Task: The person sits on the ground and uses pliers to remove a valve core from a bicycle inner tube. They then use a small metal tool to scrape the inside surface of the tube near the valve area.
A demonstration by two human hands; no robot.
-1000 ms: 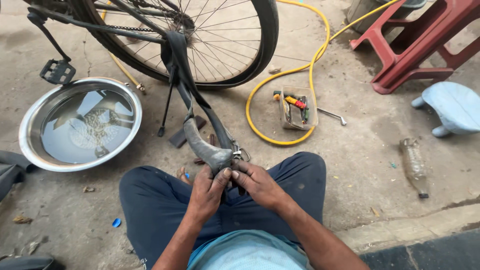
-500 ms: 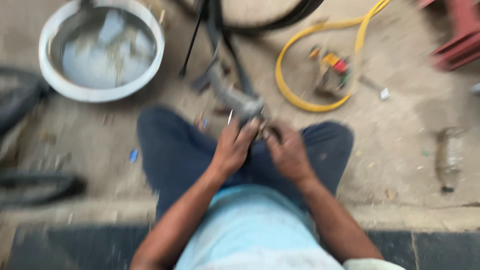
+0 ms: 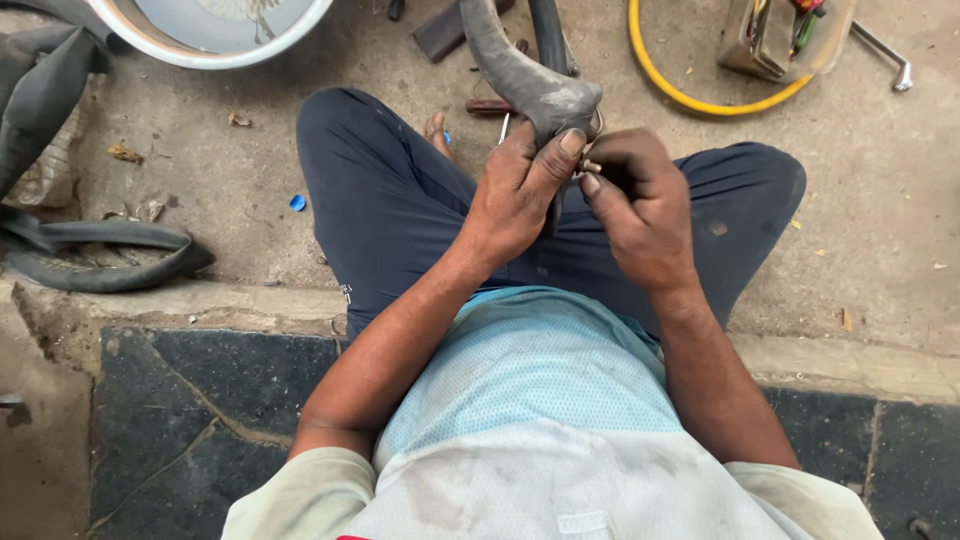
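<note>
A grey rubber inner tube [image 3: 520,70] curves down from the top of the view to my lap. My left hand [image 3: 515,190] grips the tube's bent end, thumb pressed over its fold. My right hand [image 3: 640,205] pinches the small metal valve [image 3: 590,165] sticking out of the tube, fingers closed around it. Both hands meet above my dark blue trousers [image 3: 390,210].
A metal basin of water [image 3: 215,25] sits at the top left. Old black tyre pieces [image 3: 95,255] lie at the left. A yellow hose [image 3: 700,95] loops around a small box of tools [image 3: 785,35], with a spanner [image 3: 885,55] beside it. A stone kerb [image 3: 200,300] runs under me.
The camera has tipped down and closer, so the bicycle wheel and red stool have left the view. My hands stay on the tube end and valve.
</note>
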